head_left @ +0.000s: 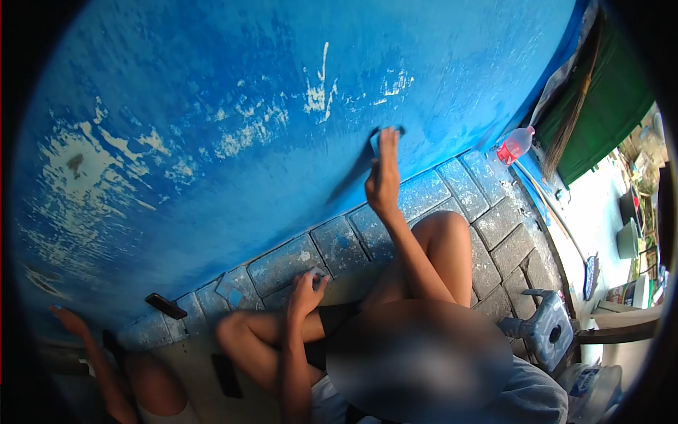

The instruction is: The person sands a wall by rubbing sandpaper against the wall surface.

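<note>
My right hand [385,169] is raised against the lower part of the blue wall [282,169], its fingers pressed around a small object that I cannot make out; light blue and dark edges show beside the fingertips. Close to my bent knee, above the grey paving bricks [279,265], my left hand [305,293] is curled. A small greyish piece shows at its fingertips, too small to name. Bare, whitish patches [81,169] mark the wall's paint.
Another person's hand [69,321] is near the wall at far left. A phone-like object [166,305] lies by the wall. At right are a plastic bottle [515,145], a broom [571,120], a grey-blue stool [547,332] and a large clear container [592,389].
</note>
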{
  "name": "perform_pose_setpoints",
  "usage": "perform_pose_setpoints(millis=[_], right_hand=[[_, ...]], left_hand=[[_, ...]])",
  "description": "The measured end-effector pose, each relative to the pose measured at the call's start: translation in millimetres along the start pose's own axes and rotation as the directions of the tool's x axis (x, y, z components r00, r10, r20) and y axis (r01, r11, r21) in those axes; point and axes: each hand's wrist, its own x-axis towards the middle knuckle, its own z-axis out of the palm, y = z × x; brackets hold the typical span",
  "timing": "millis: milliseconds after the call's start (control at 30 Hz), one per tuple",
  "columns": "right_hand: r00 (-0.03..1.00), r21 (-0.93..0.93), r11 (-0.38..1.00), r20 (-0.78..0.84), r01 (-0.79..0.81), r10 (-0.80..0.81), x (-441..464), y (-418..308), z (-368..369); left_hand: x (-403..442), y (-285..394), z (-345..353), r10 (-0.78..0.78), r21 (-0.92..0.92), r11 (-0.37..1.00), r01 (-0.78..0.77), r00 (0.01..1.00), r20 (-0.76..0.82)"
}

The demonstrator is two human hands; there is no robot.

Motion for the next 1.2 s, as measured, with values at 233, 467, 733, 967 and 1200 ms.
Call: perform_pose_setpoints(millis=[233, 467, 733, 967, 1200], right_hand=[[0.971, -0.02, 0.986, -0.177, -0.163, 0.157, 9.4, 17.1, 0.3], [0.996, 0.027, 0.999, 0.078, 0.029, -0.031, -8.1, -16.2, 5.3], [0.954, -0.057, 0.972, -0.214, -0.228, 0.211, 14.7, 21.6, -5.9], [0.999, 0.042, 0.999, 0.017, 0.031, -0.032, 0.1, -15.5, 2.6], [0.986, -0.042, 0.997, -0.158, -0.066, 0.059, 18.6, 5.7, -2.4]], left_hand=[[-2.3, -5.3, -5.0, 0.036, -0.023, 0.999, -0.038, 0.996, -0.085], [0.2, 9.8, -2.5, 0.049, -0.007, 0.999, -0.049, 0.998, -0.044], [-5.0, 4.7, -0.7, -0.041, 0.019, 0.999, 0.041, 0.999, 0.015], [4.7, -9.6, 19.0, 0.009, 0.025, 1.0, -0.009, 1.0, 0.01], [-4.3, -14.6, 23.1, 0.106, 0.074, 0.992, -0.1, 0.991, -0.087]])
